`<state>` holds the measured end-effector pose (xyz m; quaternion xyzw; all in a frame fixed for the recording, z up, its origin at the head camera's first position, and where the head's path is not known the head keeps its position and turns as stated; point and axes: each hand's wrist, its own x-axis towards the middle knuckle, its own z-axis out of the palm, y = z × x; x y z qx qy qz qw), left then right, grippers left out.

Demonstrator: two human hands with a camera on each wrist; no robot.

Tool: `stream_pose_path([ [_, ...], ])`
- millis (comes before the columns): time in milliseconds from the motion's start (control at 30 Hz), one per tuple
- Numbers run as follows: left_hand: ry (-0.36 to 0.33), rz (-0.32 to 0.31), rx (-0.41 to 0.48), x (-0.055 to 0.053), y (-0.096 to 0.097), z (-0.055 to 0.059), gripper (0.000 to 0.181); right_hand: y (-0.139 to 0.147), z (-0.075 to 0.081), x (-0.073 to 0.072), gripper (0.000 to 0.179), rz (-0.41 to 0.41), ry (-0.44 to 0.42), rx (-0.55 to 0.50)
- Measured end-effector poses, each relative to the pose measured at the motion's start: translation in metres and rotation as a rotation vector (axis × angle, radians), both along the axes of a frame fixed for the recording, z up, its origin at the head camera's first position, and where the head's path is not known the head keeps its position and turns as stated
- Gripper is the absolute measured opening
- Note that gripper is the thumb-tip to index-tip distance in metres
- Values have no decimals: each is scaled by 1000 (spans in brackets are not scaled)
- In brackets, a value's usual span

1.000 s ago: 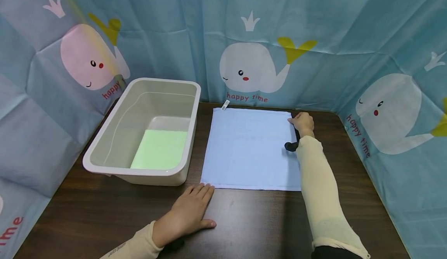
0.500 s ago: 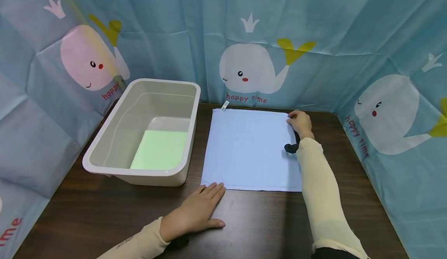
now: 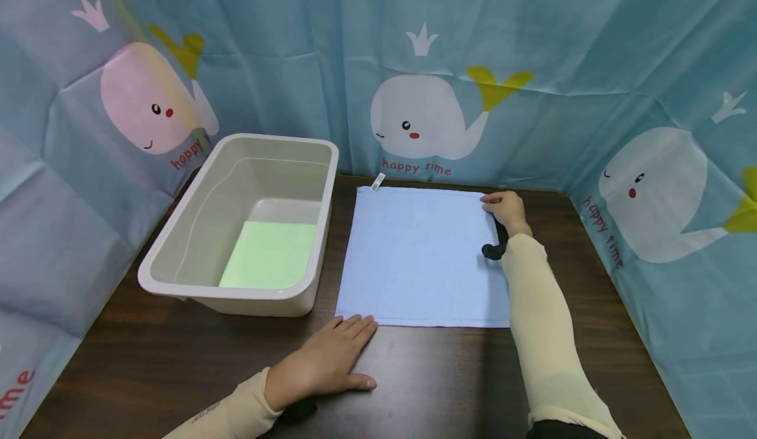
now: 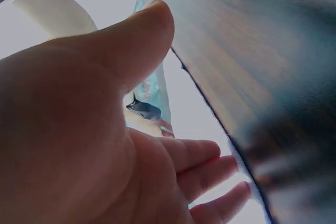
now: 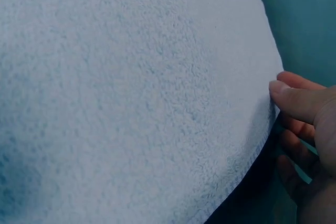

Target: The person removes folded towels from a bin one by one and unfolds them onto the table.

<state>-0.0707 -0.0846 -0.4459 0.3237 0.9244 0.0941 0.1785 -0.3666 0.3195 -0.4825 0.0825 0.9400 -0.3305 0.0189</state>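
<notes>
A light blue towel (image 3: 420,255) lies flat and spread out on the dark wooden table, with a small white tag (image 3: 378,181) at its far left corner. My right hand (image 3: 508,210) pinches the far right corner; in the right wrist view the thumb (image 5: 294,100) and forefinger close over the towel's (image 5: 131,87) fuzzy edge. At the near left corner my left hand (image 3: 328,360) rests with straight fingers on the towel's front edge. The left wrist view shows that hand's (image 4: 94,114) thumb spread away from its extended fingers.
Left of the towel stands a grey plastic bin (image 3: 150,261) with a flat light green piece (image 3: 272,255) at its bottom. Blue curtains (image 3: 284,84) printed with whales enclose the table (image 3: 426,380) at the back and sides.
My left hand has slid slightly right along the towel's front edge. The right hand has shifted a little left with the towel's far right corner. The bin stays put.
</notes>
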Motion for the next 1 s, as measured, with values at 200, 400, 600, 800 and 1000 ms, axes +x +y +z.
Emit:
stream_pose_path([
  [200, 13, -5, -19, 1, 0, 2, 90, 2, -3, -1, 29, 24, 1, -35],
  [400, 24, 2, -2, -1, -1, 0, 88, 1, 1, 3, 30, 54, 12, -45],
  [600, 24, -3, -6, -1, -1, 0, 88, 0, 6, 8, 30, 57, -2, -61],
  [800, 25, -8, -18, 1, -1, 3, 88, 1, 5, 9, 30, 50, -25, -73],
  [1000, 31, -5, -18, 3, -1, 3, 87, 3, 4, 10, 29, 73, -40, -88],
])
